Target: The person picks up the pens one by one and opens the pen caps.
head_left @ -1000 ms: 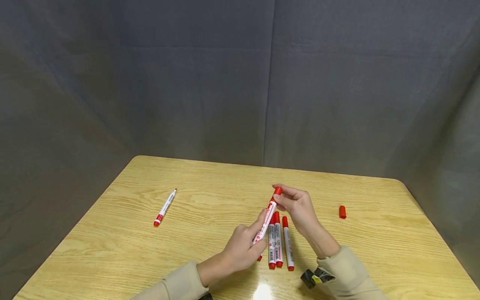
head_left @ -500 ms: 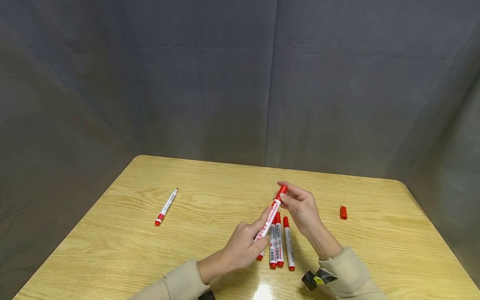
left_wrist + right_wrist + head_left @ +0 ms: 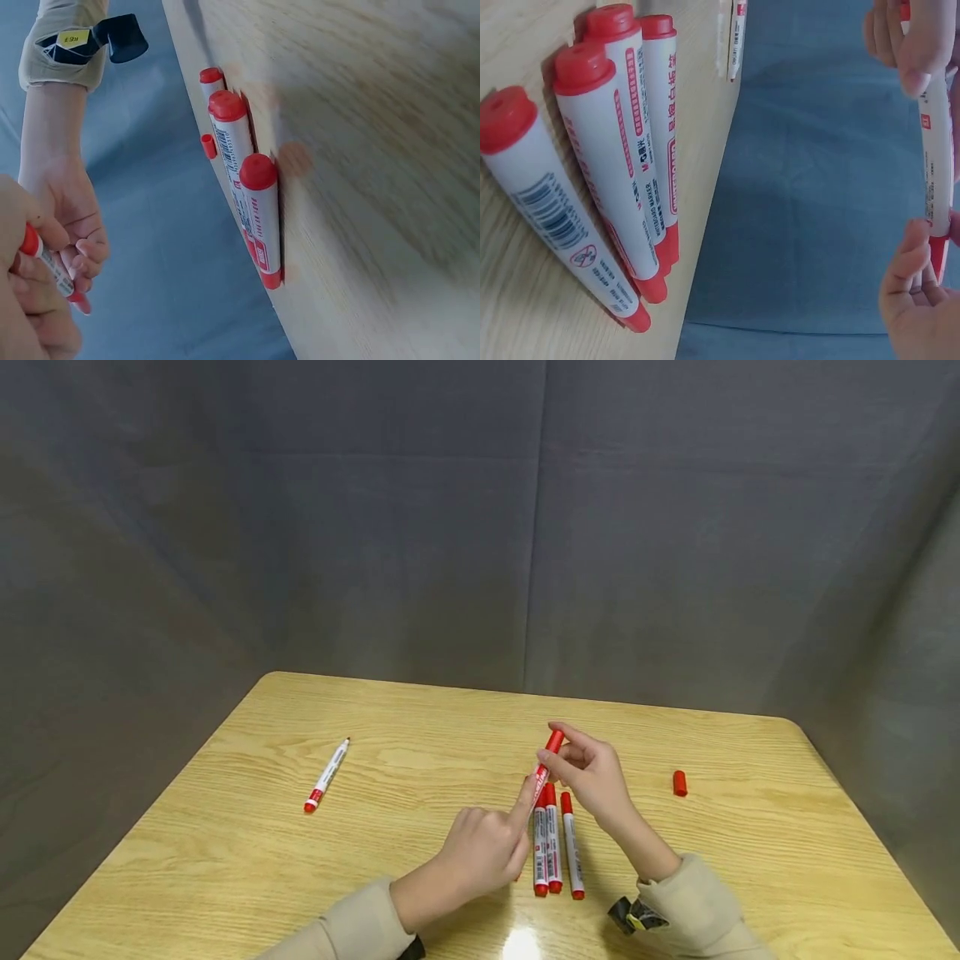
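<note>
My left hand (image 3: 483,847) grips the white barrel of a red whiteboard marker (image 3: 936,165), held tilted above the table. In the head view its index finger lies along the barrel and hides much of it. My right hand (image 3: 596,781) pinches the marker's red cap end (image 3: 555,742) between thumb and fingers. The right wrist view shows cap and barrel meeting. Below the hands, several capped red markers (image 3: 553,852) lie roughly side by side on the table; one is mostly hidden behind the left hand in the head view.
An uncapped red marker (image 3: 327,774) lies alone on the left of the wooden table (image 3: 420,727), tip pointing away. On the right stands or lies a loose red cap (image 3: 679,783); which one, I cannot tell. A grey curtain (image 3: 390,543) hangs behind the table.
The held marker shifted slightly right, then back left. My left hand has turned, its index finger pointing along the barrel, and now covers more of the marker. The right hand keeps pinching the cap end.
</note>
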Action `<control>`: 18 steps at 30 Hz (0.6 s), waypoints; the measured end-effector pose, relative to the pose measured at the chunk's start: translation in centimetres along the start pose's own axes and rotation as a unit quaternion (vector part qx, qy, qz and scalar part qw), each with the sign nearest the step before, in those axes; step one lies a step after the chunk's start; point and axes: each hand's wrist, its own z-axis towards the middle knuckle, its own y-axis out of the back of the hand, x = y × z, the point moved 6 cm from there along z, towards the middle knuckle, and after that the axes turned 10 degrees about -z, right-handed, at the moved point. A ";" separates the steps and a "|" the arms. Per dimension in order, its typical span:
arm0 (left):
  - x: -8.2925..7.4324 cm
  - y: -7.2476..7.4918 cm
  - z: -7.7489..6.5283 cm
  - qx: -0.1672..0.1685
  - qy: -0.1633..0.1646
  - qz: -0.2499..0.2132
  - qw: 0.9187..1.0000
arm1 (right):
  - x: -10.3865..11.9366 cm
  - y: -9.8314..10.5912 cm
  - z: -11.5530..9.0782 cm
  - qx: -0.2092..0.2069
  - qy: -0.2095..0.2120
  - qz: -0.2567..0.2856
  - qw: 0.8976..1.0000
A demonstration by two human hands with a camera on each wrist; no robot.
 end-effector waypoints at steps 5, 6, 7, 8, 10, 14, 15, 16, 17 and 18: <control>-0.1 -0.3 -0.2 0.015 0.008 -0.011 1.000 | 0.1 -0.2 0.1 0.015 -0.015 -0.021 1.000; -0.2 -0.4 -0.3 0.017 0.007 -0.006 1.000 | 0.1 -0.2 0.1 0.020 -0.017 -0.022 0.999; -0.3 -0.5 -0.3 0.018 0.004 0.000 1.000 | 0.1 -0.3 0.1 0.026 -0.017 -0.023 0.999; -0.4 -0.5 -0.4 0.019 0.001 0.006 1.000 | 0.0 -0.3 0.1 0.031 -0.017 -0.024 0.999; -0.5 -0.6 -0.5 0.021 -0.004 0.017 1.000 | -0.1 -0.4 0.1 0.041 -0.017 -0.022 0.999; -0.5 -0.7 -0.6 0.018 -0.001 0.008 1.000 | -0.3 -0.4 0.0 0.049 -0.014 -0.006 0.999; -0.5 -0.6 -0.6 0.016 0.000 0.001 1.000 | -0.3 -0.4 0.0 0.051 -0.013 0.002 0.999; -0.4 -0.6 -0.6 0.015 0.001 -0.006 1.000 | -0.3 -0.4 0.0 0.051 -0.012 0.009 0.999; -0.4 -0.6 -0.5 0.013 0.002 -0.014 1.000 | -0.3 -0.3 0.0 0.050 -0.011 0.017 0.999; -0.4 -0.5 -0.5 0.009 0.002 -0.023 1.000 | -0.3 -0.2 0.0 0.049 -0.010 0.028 0.998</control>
